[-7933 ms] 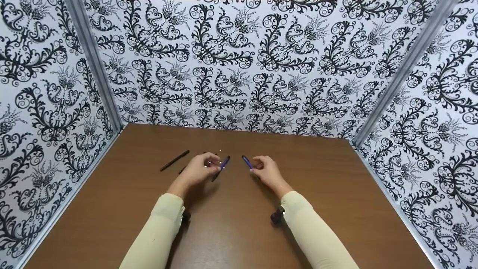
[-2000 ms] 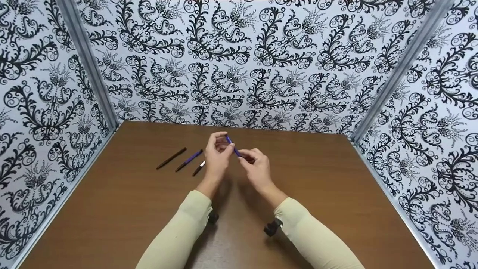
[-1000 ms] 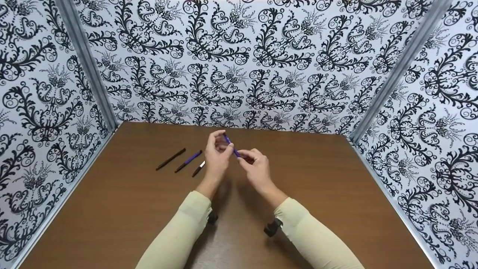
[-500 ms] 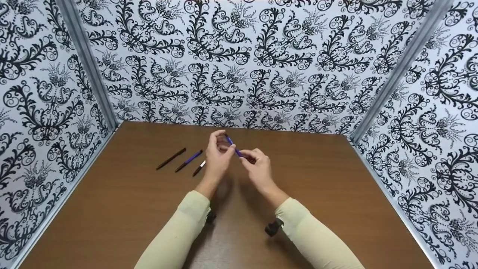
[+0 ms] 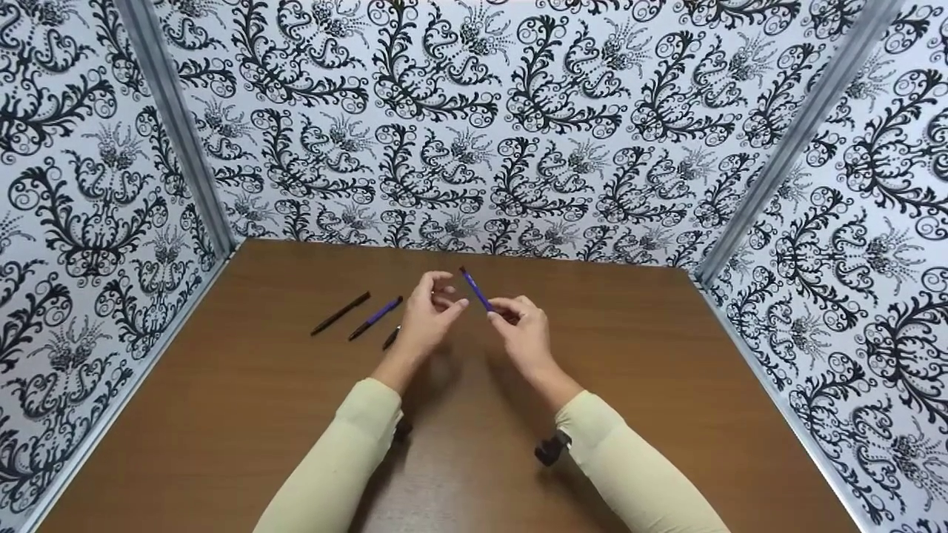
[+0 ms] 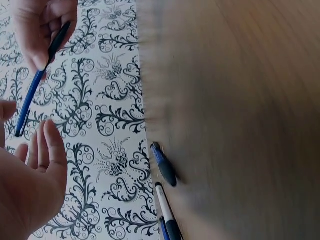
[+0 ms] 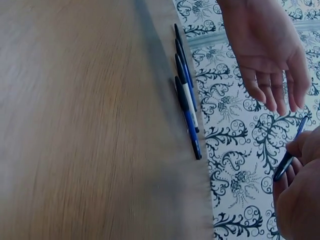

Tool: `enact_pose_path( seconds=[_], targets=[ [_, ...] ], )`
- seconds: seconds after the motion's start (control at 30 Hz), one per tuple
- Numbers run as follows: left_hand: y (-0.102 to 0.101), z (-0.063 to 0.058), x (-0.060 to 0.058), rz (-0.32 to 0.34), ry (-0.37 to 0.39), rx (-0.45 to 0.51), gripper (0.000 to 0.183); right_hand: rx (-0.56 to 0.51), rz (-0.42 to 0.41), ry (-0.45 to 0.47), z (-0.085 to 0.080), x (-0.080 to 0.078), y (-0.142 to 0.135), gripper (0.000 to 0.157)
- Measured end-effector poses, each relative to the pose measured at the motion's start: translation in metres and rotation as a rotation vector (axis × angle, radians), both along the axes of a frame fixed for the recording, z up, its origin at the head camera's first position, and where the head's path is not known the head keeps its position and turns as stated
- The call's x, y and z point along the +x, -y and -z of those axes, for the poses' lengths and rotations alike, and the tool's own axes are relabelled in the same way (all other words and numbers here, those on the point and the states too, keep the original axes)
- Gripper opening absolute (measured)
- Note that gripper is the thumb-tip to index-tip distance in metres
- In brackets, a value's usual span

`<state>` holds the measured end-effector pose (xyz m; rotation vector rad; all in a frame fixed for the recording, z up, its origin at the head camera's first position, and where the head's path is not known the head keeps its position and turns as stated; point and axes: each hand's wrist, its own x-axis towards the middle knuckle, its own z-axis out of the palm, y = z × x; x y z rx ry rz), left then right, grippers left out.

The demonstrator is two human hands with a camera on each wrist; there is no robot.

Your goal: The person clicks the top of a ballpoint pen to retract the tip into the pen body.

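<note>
My right hand (image 5: pixel 529 337) pinches a blue pen (image 5: pixel 476 289) near its dark grip, holding it tilted above the table with the clip end up and to the left. Just left of that pen is my left hand (image 5: pixel 429 318), fingers spread and loosely bent, with nothing in them. On the table to the left lie a black pen (image 5: pixel 341 313) and a blue pen with a dark grip (image 5: pixel 375 318). A white pen (image 7: pixel 188 96) is mostly hidden by the left hand in the head view. Beside it, another blue pen (image 7: pixel 190 119) shows in the right wrist view.
The brown wooden table (image 5: pixel 629 355) is enclosed by white panels (image 5: pixel 459 133) with black scrollwork. Grey metal posts (image 5: pixel 803 141) stand at the back corners. A dark wrist camera (image 5: pixel 552 448) is strapped under the right sleeve.
About eight seconds ago each hand held a pen. Half a second ago both hands held the one blue pen; now the left has let go and the right has drawn it slightly rightward.
</note>
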<state>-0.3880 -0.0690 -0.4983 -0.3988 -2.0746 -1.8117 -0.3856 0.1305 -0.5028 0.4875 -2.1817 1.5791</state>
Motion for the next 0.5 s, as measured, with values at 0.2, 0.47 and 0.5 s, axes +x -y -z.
enact_pose_path(
  seconds=[0.2, 0.47, 0.5],
  targets=[
    [0.014, 0.003, -0.001, 0.038, 0.044, -0.038, 0.047, 0.043, 0.028, 0.021, 0.004, -0.003, -0.007, 0.016],
    [0.033, 0.003, 0.001, 0.049, 0.118, -0.156, 0.052, 0.095, 0.032, 0.032, 0.008, -0.005, -0.015, 0.014],
    [0.035, 0.003, 0.002, 0.053, 0.124, -0.176, 0.054, 0.102, 0.033, 0.033, 0.008, -0.005, -0.015, 0.014]
  ],
)
